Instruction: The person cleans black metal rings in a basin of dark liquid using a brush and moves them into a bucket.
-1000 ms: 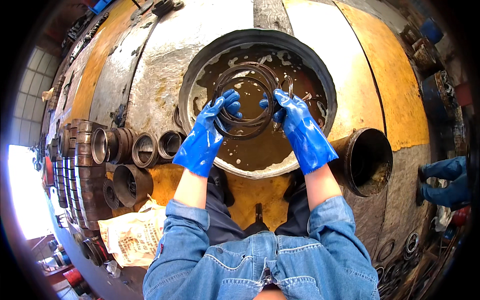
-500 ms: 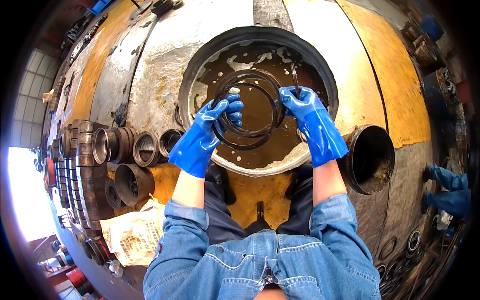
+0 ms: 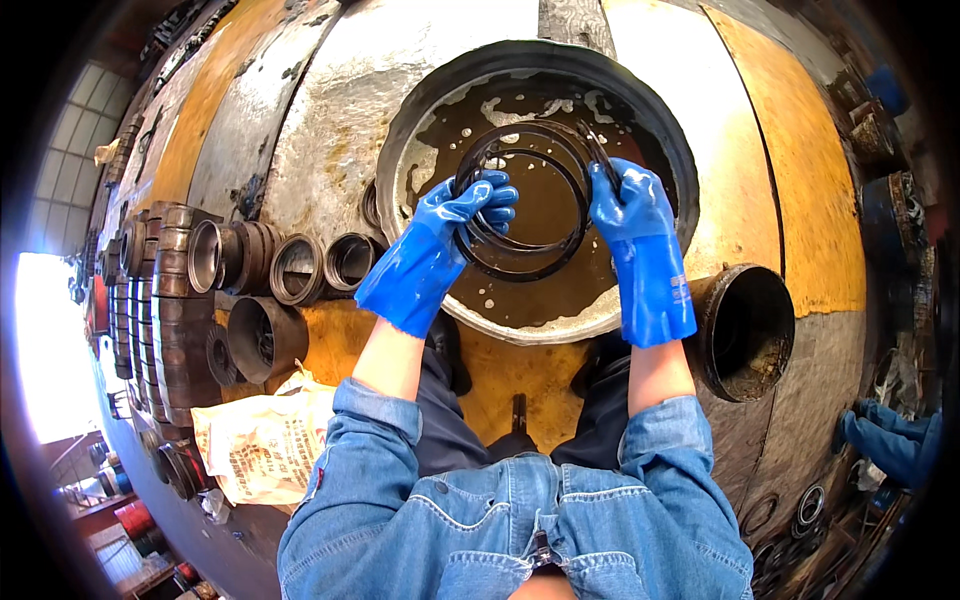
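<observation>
Several thin dark rings (image 3: 520, 274), wet and shiny, hang over a round basin (image 3: 690, 180) of murky brown water with pale foam. My left hand (image 3: 465, 207), in a long blue rubber glove, is closed on their left side. On the right, my right hand (image 3: 632, 205), gloved the same way, grips a thin dark strip-like piece (image 3: 598, 150) close to the rings' right edge. Whether that piece is a separate tool or part of a ring, I cannot tell. Gloved fingers partly hide both grips.
Left of the basin stand several metal cylinders and collars (image 3: 297, 270), with stacked metal rings (image 3: 182, 310) beyond. A printed paper sack (image 3: 262, 440) lies below them. At right sits an open dark metal cylinder (image 3: 748, 332). Loose rings (image 3: 808, 505) lie at lower right.
My left hand and the rings have shifted slightly right in view and closer to my right hand. The strip-like piece in my right hand now leans left. Both hands keep their grips.
</observation>
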### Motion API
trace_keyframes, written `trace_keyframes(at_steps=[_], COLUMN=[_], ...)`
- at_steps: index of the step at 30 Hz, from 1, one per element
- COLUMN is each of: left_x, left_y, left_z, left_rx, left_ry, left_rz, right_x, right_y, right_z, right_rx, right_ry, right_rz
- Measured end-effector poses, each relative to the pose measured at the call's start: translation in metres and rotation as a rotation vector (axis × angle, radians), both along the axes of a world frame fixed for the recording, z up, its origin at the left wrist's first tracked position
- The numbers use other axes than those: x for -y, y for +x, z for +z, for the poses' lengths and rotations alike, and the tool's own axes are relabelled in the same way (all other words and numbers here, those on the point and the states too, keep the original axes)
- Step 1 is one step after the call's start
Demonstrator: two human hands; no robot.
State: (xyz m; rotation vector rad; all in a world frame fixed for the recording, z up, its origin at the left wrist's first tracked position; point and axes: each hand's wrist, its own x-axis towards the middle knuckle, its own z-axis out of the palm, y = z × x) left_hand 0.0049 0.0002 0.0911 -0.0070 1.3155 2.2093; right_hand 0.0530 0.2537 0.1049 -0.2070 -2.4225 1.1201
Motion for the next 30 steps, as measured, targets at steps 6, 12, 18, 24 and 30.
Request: trace_keyframes(at_steps=[6,12,18,24,30], left_x=[-0.002,-0.001,-0.005,-0.02,-0.028], left_y=[0.001,-0.006,-0.01,0.004,0.022], left_z=[0.003,-0.005,-0.026,-0.025,0.003], left_rx=[-0.054,0.032,0.134,0.051,-0.077], left_ry=[-0.005,0.055,0.223,0.066,-0.153], left_rz=[-0.041,-0.172,-0.228,-0.189,-0.172], right_x=[0.022,0.02,-0.002,-0.01,-0.014], right_y=[0.0,-0.001,-0.004,-0.001,0.002], right_z=[0.014,0.016,0.007,0.003,0.004], right_rx=[0.104,0.09,0.059,0.03,0.006], right_ry=[-1.05,-1.51,-1.364,-1.302,-1.276], right_rz=[-0.029,-0.09,-0.041,-0.034,-0.037])
